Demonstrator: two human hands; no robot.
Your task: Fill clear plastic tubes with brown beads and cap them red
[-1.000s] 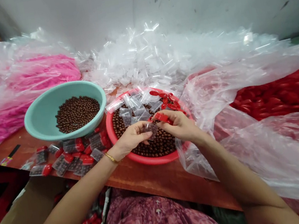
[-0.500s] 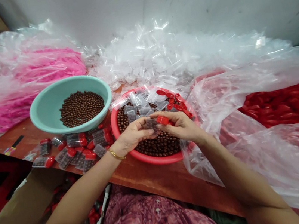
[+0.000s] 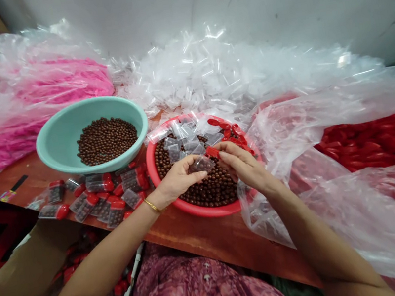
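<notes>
My left hand (image 3: pixel 179 178) is closed around a small clear container (image 3: pixel 201 165) of brown balls, pinched between thumb and fingers. A red cap (image 3: pixel 212 152) sits at the container's upper right end. Close by on the right, my right hand (image 3: pixel 242 162) has its fingers stretched out, with the tips at the cap's edge; its thumb is hard to make out. Both hands are over a red basin (image 3: pixel 211 212) of brown balls (image 3: pixel 212 190). Empty clear containers (image 3: pixel 184 137) and loose red caps (image 3: pixel 230 130) lie on the balls towards the back.
A teal basin (image 3: pixel 54 133) of brown balls stands left. Several filled, red-capped containers (image 3: pixel 100 183) lie before it on the table (image 3: pixel 181 235). Clear containers (image 3: pixel 208 71) are heaped behind. Bags hold pink pieces (image 3: pixel 67 81) and red caps (image 3: pixel 376 139). A carton (image 3: pixel 26 275) is below.
My right hand has shifted right, and its fingers have drawn back from around the red cap to its edge. My left hand still holds the container. The view has shifted slightly.
</notes>
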